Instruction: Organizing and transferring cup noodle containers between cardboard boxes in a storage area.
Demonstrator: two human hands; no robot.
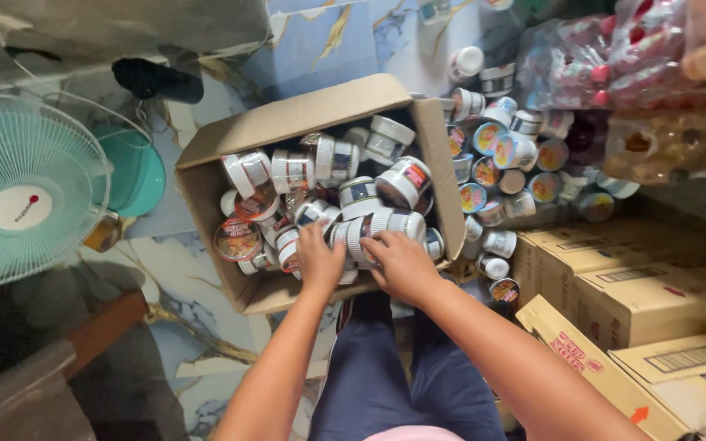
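Observation:
An open cardboard box (206, 175) lies on the floor in front of me, filled with several white instant-noodle cups (402, 181) lying in a jumble. Both my hands reach into its near side. My left hand (319, 260) rests on the cups at the box's near edge, fingers bent over them. My right hand (402, 263) lies just beside it, fingers curled over a white ribbed cup (369, 229). My legs in dark blue trousers (394, 367) show below the box.
More cups (500, 155) are heaped on the floor right of the box. Closed cardboard cartons (647, 302) stack at the right, bagged bottles (614, 57) above them. A teal fan (26, 188) and teal basin (136, 171) stand left. Marble-patterned floor tiles lie beneath.

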